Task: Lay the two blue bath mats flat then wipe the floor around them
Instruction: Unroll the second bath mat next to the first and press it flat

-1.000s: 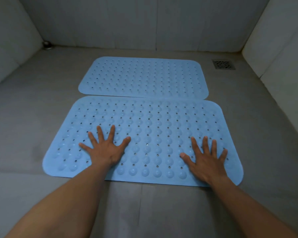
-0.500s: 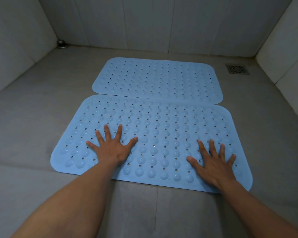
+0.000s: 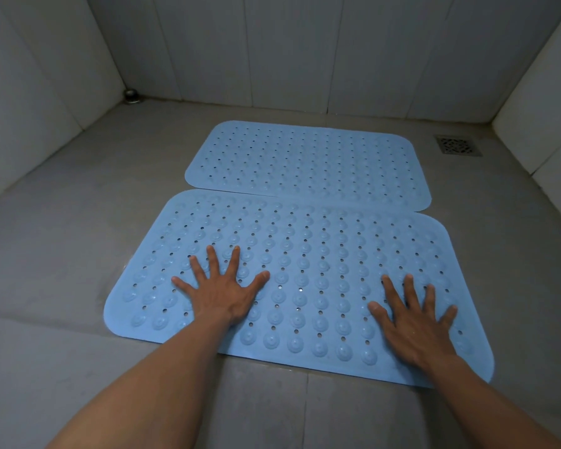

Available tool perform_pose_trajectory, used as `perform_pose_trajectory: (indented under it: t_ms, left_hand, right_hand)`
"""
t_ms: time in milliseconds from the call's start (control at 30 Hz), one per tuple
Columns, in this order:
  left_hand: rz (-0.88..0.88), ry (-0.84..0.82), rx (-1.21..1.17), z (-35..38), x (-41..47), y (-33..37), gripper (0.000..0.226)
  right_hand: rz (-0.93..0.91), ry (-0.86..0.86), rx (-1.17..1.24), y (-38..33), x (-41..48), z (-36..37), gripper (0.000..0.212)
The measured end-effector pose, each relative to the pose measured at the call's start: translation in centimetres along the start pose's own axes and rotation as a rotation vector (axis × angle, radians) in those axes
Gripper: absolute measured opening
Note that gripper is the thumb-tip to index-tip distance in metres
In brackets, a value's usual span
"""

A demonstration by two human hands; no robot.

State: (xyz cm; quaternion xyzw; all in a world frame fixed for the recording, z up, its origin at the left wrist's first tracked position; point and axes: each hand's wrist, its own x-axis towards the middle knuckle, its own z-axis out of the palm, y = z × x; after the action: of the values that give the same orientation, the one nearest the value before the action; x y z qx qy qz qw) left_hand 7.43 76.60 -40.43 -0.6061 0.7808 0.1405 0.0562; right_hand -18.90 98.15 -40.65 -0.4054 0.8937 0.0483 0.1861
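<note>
Blue rubbery near mat [image 3: 305, 254] lies flat on grey tiled floor [image 3: 62, 254], far mat [image 3: 308, 163] just behind it, long edges touching or slightly overlapped at the seam, can't tell which. Left hand [image 3: 221, 296] palm-down on near mat's left half, fingers [image 3: 212, 260] spread wide, gripping nothing. Right hand [image 3: 415, 325] same on right half, fingers splayed, flat press. Both mats look down; wiping not begun, no cloth in view. Handling guess: mats soft, floppy, light, domed bumps and drain holes on top, likely to cling or skid on a wet floor. Best hold probably a corner or short edge, pinched and peeled up. Floor drain [image 3: 457, 145] far right, small metal fitting [image 3: 132, 96] in the far left corner.
</note>
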Motion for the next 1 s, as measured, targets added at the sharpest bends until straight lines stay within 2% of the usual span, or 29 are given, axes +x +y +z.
perform_pose_trajectory:
  t_ms: [267, 433, 633, 1000]
  left_hand:
    - [0.001, 0.003, 0.017, -0.3, 0.0, -0.3, 0.095]
    - [-0.016, 0.192, -0.008, -2.3, 1.6, -1.3, 0.087]
    - [-0.076, -0.065, 0.007, -2.5, 4.4, -4.6, 0.092]
    - [-0.075, -0.036, 0.041, -2.4, 4.9, -5.3, 0.090]
  right_hand:
    - [0.007, 0.006, 0.011, -0.5, -0.2, -0.4, 0.075]
    - [0.001, 0.066, 0.030, -2.3, 1.4, -1.5, 0.081]
    - [-0.022, 0.070, -0.005, -4.0, 3.2, -1.2, 0.082]
    - [-0.036, 0.077, 0.009, -4.4, 3.3, -1.2, 0.081]
